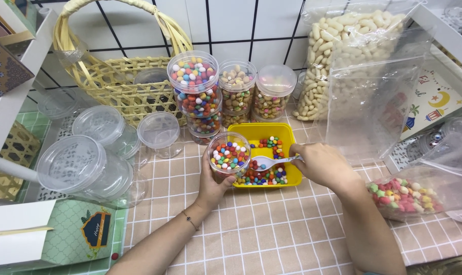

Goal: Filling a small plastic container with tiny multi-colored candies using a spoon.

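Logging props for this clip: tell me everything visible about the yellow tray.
The yellow tray is a shallow rectangular dish, seemingly plastic, lying flat on the checked tablecloth before the stacked jars. Multicoloured round candies partly cover its floor. A white spoon, held by the right hand, dips into it; the jar in the left hand overlaps its left edge.

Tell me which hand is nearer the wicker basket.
Left. The left hand holds the small jar just below and right of the basket; the right hand, holding the spoon, sits farther right beside the yellow tray.
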